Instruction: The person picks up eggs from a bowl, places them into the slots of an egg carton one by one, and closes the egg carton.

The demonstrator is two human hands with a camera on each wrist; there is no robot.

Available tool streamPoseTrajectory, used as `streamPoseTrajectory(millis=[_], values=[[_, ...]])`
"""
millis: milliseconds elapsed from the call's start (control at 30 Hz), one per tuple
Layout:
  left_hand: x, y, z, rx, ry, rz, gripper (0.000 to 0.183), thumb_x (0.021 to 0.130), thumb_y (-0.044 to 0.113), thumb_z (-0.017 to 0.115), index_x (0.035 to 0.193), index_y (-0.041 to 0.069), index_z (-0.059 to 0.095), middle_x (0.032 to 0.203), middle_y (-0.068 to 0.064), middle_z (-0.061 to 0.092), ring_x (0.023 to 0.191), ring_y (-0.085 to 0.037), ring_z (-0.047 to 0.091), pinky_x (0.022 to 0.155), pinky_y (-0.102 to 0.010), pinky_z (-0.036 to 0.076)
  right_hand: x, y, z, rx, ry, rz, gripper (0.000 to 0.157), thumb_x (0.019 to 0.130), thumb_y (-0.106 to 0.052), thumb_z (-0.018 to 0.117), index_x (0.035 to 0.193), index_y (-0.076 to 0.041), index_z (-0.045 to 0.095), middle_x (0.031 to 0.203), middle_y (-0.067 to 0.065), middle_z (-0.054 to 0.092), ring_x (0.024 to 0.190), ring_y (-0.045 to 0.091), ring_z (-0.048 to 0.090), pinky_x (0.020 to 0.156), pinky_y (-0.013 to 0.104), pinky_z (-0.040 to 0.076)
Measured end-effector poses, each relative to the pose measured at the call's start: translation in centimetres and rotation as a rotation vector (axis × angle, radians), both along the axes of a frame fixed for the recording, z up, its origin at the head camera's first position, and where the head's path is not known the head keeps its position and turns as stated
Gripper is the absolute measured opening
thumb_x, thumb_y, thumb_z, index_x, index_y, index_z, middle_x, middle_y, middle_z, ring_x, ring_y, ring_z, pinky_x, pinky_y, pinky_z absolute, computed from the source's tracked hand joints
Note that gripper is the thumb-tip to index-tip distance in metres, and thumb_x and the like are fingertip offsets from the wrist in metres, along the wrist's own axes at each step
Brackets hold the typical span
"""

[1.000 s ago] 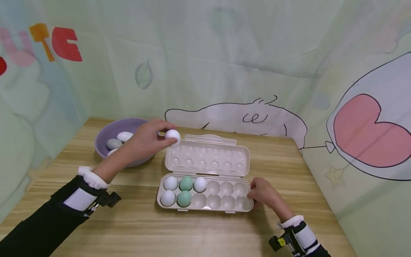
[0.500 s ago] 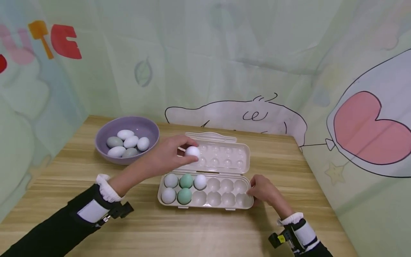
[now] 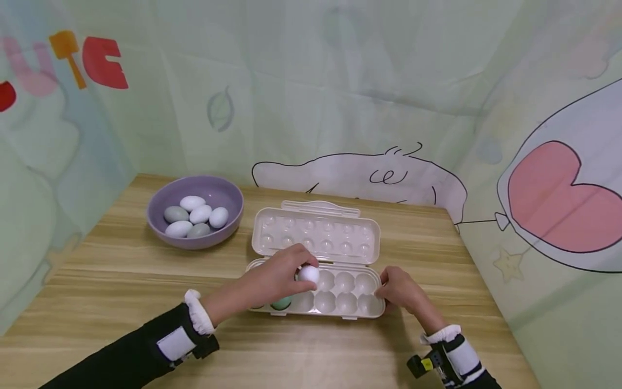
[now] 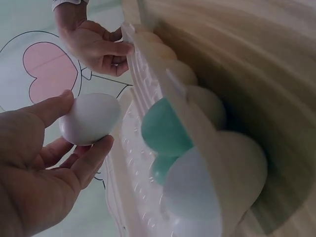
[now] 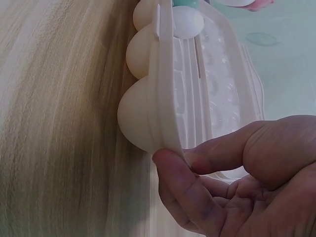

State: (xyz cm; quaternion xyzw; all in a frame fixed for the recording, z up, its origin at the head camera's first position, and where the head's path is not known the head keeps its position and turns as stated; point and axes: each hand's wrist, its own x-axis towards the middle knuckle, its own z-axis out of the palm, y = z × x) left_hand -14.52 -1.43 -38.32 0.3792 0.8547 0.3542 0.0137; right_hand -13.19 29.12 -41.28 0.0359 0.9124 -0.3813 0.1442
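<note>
A white egg [image 3: 309, 275] is pinched between the thumb and fingers of my left hand [image 3: 272, 280], over the left half of an open egg carton [image 3: 346, 304]. In the left wrist view, the same egg [image 4: 90, 120] is held clear of the carton's cups. Green eggs [image 4: 165, 127] and a white egg [image 4: 192, 185] sit in the carton there; in the head view my hand hides most of them. At the carton's right end, my right hand [image 3: 402, 292] grips the rim. The right wrist view shows its thumb and fingers pinching the carton edge [image 5: 168, 106].
A purple bowl [image 3: 228, 232] with several white and grey eggs stands at the back left of the wooden table [image 3: 291, 356]. The carton's lid [image 3: 316, 233] lies folded back behind the cups. A printed cloth [image 3: 301, 81] hangs behind the table.
My left hand has carried the white egg right and toward me, from near the bowl over the lid to above the cups. The right hand keeps its grip on the carton.
</note>
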Motion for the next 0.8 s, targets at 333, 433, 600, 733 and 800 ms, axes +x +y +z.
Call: streamPoseTrajectory(millis=[333, 433, 600, 733, 800], values=[[1.3, 0.4, -2.2, -0.043, 0.046, -0.019, 0.032, 0.087, 0.016, 0.085, 0.111, 0.000, 0.070, 0.107, -0.005, 0.064, 0.095, -0.019, 0.063, 0.084, -0.031, 0.055, 0.0, 0.2, -0.1, 0.007, 0.003, 0.004, 0.014, 0.080, 0.010, 0.068, 0.085, 0.006, 0.056, 0.074, 0.016, 0.061, 0.051, 0.021, 0.064, 0.050, 0.039, 0.059], [1.5, 0.4, -2.8, -0.069, 0.099, -0.008, 0.032, 0.087, 0.019, 0.085, 0.111, 0.002, 0.072, 0.107, -0.004, 0.065, 0.096, -0.019, 0.064, 0.086, -0.033, 0.054, 0.0, 0.1, -0.1, 0.015, 0.010, 0.007, 0.014, 0.080, 0.010, 0.069, 0.085, 0.006, 0.056, 0.075, 0.016, 0.061, 0.051, 0.021, 0.064, 0.050, 0.039, 0.058], [1.8, 0.2, -3.7, -0.106, 0.200, 0.024, 0.033, 0.085, 0.024, 0.086, 0.109, 0.006, 0.074, 0.104, -0.002, 0.067, 0.101, -0.020, 0.062, 0.088, -0.038, 0.051, 0.0, 0.1, -0.2, 0.008, 0.008, 0.006, 0.015, 0.080, 0.010, 0.069, 0.085, 0.006, 0.055, 0.075, 0.016, 0.060, 0.052, 0.021, 0.064, 0.050, 0.038, 0.058], [2.0, 0.1, -4.3, -0.131, 0.245, 0.038, 0.034, 0.084, 0.026, 0.086, 0.108, 0.006, 0.074, 0.104, -0.003, 0.066, 0.100, -0.021, 0.062, 0.085, -0.038, 0.047, 0.0, 0.2, -0.3, -0.004, 0.009, 0.006, 0.017, 0.080, 0.010, 0.069, 0.085, 0.005, 0.054, 0.076, 0.016, 0.059, 0.053, 0.021, 0.064, 0.049, 0.037, 0.058], [2.0, 0.1, -4.5, -0.139, 0.257, 0.043, 0.034, 0.084, 0.025, 0.086, 0.109, 0.005, 0.073, 0.104, -0.004, 0.066, 0.100, -0.021, 0.062, 0.084, -0.038, 0.046, 0.0, 0.2, -0.3, -0.003, 0.012, 0.009, 0.017, 0.080, 0.010, 0.069, 0.085, 0.005, 0.054, 0.076, 0.016, 0.059, 0.053, 0.021, 0.064, 0.049, 0.037, 0.058]])
